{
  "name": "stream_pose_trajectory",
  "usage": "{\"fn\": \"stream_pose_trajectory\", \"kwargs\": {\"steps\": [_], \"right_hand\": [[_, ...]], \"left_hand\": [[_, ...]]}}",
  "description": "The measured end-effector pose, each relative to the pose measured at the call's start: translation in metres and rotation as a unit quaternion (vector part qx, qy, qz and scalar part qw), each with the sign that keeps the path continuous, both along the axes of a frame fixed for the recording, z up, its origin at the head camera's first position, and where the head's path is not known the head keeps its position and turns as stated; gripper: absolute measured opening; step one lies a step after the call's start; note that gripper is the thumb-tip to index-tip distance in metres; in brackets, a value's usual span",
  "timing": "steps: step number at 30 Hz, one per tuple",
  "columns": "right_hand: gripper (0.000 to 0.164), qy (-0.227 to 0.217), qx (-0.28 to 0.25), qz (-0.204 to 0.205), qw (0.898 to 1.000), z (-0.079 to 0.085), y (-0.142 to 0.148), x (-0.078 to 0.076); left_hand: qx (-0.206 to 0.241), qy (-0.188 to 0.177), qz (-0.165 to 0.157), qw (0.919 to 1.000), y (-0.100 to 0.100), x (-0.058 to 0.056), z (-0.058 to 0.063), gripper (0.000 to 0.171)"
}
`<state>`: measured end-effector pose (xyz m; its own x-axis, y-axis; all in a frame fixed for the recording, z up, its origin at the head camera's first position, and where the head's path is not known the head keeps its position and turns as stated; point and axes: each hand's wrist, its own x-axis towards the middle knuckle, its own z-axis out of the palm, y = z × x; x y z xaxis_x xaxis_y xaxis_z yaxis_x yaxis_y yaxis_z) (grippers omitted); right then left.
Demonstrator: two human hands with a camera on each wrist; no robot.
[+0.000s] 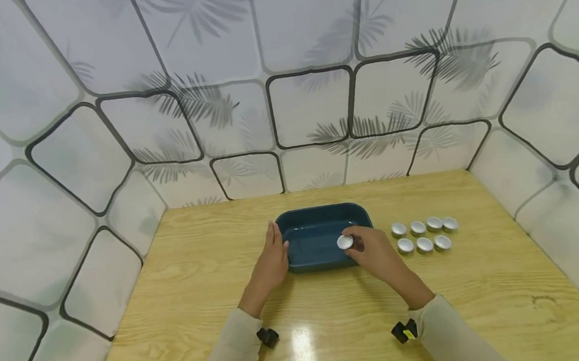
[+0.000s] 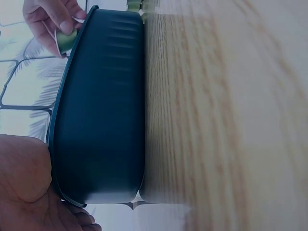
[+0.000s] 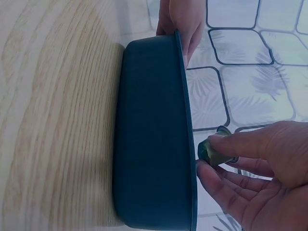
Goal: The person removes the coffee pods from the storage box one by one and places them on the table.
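A dark blue rectangular dish (image 1: 311, 266) stands on the wooden table. Against its left end rests my left hand (image 1: 271, 261), fingers mostly straight along the wall. My right hand (image 1: 377, 252) pinches a coffee capsule (image 1: 345, 242) between thumb and fingers, over the dish's right front part. Its pale round lid faces up in the head view. The right wrist view shows the green, tapered body of the coffee capsule (image 3: 215, 150) just above the dish's rim (image 3: 188, 115). No other capsule shows inside the dish.
To the right of the dish, several more capsules (image 1: 424, 244) stand in two rows with their pale lids up. A patterned cloth wall (image 1: 309, 111) rises behind the table (image 1: 202, 300) and on both sides.
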<state>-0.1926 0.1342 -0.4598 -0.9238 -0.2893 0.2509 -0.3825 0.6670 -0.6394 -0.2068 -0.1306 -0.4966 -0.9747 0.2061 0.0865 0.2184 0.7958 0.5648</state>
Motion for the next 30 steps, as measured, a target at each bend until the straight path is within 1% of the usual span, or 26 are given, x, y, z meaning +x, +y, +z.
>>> {"fn": "stream_pose_trajectory", "kwargs": {"steps": [2, 6, 10, 16, 21, 26, 30], "right_hand": [[0.038, -0.006, -0.004, -0.008, 1.000, 0.000, 0.002, 0.001], [0.039, -0.023, -0.017, -0.011, 1.000, 0.002, 0.007, 0.005], [0.039, -0.029, -0.030, -0.013, 0.999, 0.006, 0.012, 0.010], [0.037, -0.011, -0.032, -0.015, 0.999, 0.012, 0.018, 0.016], [0.040, 0.010, -0.032, -0.023, 0.999, 0.010, 0.025, 0.018], [0.042, 0.002, -0.030, -0.034, 0.999, 0.009, 0.035, 0.018], [0.043, -0.004, -0.030, -0.039, 0.999, 0.009, 0.040, 0.019]], "left_hand": [[0.000, -0.002, 0.001, 1.0000, 0.000, 0.001, 0.001, 0.062], [0.001, 0.000, 0.001, 1.0000, -0.001, 0.002, 0.001, 0.062], [-0.001, 0.005, -0.003, 1.0000, -0.001, 0.001, 0.000, 0.061], [-0.003, 0.011, -0.003, 0.9999, 0.000, 0.000, 0.000, 0.061], [0.005, 0.006, -0.004, 1.0000, 0.000, 0.001, 0.001, 0.061], [-0.002, 0.005, -0.005, 1.0000, -0.001, 0.000, 0.000, 0.062], [-0.004, 0.010, -0.006, 0.9999, -0.002, 0.000, -0.002, 0.061]]}}
